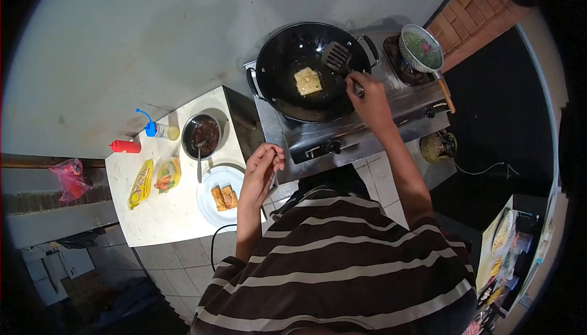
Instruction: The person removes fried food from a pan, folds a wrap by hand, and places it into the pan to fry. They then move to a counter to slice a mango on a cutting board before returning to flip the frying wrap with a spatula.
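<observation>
My right hand (369, 99) grips the handle of a slotted spatula (337, 57), whose blade is over the right side of a black wok (284, 99). In the wok, left of the blade and apart from it, lies a pale, square, folded piece of food (307, 81) in oil. My left hand (262, 173) is held between the stove and the side table, with its fingers curled closed. A thin greyish edge shows beside its palm; what it holds, if anything, I cannot make out. Close by, a white plate (208, 214) carries browned folded pieces (224, 198).
A metal bowl (214, 122) of dark sauce with a spoon, a red bottle (126, 146), a blue-capped bottle (162, 130), a yellow packet (141, 184) and a bag (167, 174) stand on the white table (171, 228). A strainer (420, 48) rests over the stove's (382, 115) right burner.
</observation>
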A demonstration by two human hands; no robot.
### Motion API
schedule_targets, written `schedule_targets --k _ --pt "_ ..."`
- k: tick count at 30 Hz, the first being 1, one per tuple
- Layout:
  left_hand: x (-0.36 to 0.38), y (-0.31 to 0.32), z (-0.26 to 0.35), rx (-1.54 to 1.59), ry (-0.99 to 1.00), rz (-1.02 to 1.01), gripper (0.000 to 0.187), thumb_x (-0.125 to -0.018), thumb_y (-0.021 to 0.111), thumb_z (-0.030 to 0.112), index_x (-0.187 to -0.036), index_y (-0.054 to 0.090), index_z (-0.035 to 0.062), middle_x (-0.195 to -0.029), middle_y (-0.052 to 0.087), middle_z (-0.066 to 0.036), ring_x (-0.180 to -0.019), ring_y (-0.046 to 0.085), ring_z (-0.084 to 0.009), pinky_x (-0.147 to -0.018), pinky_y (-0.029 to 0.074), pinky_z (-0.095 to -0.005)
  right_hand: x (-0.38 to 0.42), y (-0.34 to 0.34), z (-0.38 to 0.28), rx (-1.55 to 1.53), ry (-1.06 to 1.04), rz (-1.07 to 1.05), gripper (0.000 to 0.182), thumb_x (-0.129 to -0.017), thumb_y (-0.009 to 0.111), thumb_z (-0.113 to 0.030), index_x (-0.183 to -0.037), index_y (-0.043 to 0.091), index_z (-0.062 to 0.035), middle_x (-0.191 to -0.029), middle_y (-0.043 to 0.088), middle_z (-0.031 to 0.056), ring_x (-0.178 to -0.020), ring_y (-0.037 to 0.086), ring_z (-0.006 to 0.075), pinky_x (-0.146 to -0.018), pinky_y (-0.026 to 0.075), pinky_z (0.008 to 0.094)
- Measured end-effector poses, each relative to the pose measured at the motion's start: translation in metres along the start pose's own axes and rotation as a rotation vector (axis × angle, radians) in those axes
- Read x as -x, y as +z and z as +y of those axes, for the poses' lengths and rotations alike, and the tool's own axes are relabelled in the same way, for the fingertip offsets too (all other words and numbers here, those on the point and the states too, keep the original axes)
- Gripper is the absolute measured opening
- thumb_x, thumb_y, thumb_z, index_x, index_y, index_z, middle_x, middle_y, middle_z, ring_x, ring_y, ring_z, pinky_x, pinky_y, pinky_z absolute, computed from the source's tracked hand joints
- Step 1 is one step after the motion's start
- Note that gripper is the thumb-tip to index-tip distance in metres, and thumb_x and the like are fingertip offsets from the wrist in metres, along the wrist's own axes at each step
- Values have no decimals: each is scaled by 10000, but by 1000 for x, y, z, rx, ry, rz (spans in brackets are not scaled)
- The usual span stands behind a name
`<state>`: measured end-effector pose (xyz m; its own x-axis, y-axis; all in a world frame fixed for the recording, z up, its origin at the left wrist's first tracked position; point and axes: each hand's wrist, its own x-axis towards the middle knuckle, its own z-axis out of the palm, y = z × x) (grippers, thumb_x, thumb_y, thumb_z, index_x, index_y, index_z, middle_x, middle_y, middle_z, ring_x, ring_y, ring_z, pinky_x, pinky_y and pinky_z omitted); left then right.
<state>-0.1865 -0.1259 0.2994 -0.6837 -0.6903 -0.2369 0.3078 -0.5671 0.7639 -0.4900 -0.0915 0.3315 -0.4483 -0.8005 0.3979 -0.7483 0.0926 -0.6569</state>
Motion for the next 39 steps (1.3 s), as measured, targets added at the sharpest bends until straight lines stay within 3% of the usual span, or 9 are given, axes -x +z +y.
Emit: schedule_targets --k 2,4,10,17,20,26,32,37,39 --pt "-5 5 -2 -13 -16 -10 199 -1017 469 171 -1052 570 3 -915 588 -49 -807 544 -116 -752 442 -243 3 -7 -4 -11 7 42 84 -843 648 -47 -902 638 13 -807 656 168 -633 650 290 -585 509 342" --pt "-5 10 -2 -22 -22 -24 199 -1017 469 170 -1052 569 2 -920 587 -49 -806 544 -116 -754 443 -244 11 -11 -9 -121 49 159 82 -868 636 -57 -917 655 6 -761 662 142 -621 646 176 -569 491 295" --pt "4 8 -1 -87 -47 -27 208 -1011 489 219 -1043 566 30 -908 587 -37 -816 558 -119 -752 442 -252 31 9 -16 -346 337 15 112 -898 614 -108 -928 667 -13 -651 599 51 -664 508 11 -558 416 221" --pt "16 5 2 -93 -8 37 215 -1004 500 237 -1036 565 34 -894 579 -35 -813 560 -124 -744 438 -257 34 36 0 -491 389 1 169 -911 634 -177 -896 663 -11 -642 588 24 -623 484 32 -556 405 244" --pt "19 5 -2 -89 -29 61 212 -1003 503 237 -1035 566 37 -890 576 -33 -811 558 -122 -740 437 -258 40 35 0 -442 283 -2 215 -907 663 -231 -964 636 -26 -675 594 28 -624 492 56 -557 400 256" --pt "28 2 -2 -75 -2 79 220 -998 510 247 -1036 565 37 -884 570 -32 -803 549 -120 -737 432 -252 52 12 4 -528 493 -198 550 -852 736 -356 -1228 421 -106 -689 575 54 -607 520 104 -544 420 263" --pt "37 0 8 -89 1 132 236 -988 526 264 -1028 569 35 -877 558 -29 -798 533 -124 -736 422 -255 63 -4 1 -607 706 -265 596 -877 693 -418 -1237 352 -87 -681 591 77 -467 512 101 -376 359 233" --pt "17 7 -1 -201 -59 116 246 -987 527 269 -1003 569 27 -840 556 -32 -772 521 -119 -736 420 -263 66 -42 -5 -555 762 -133 489 -932 619 -388 -1227 377 -82 -672 589 93 -488 528 130 -447 398 276" --pt "7 19 -7 -479 -79 -112 184 -998 506 200 -988 582 33 -882 554 -18 -783 491 -91 -729 401 -233 85 -65 -2 -490 785 10 442 -950 597 -361 -1217 394 -74 -670 586 100 -505 540 143 -480 413 290"
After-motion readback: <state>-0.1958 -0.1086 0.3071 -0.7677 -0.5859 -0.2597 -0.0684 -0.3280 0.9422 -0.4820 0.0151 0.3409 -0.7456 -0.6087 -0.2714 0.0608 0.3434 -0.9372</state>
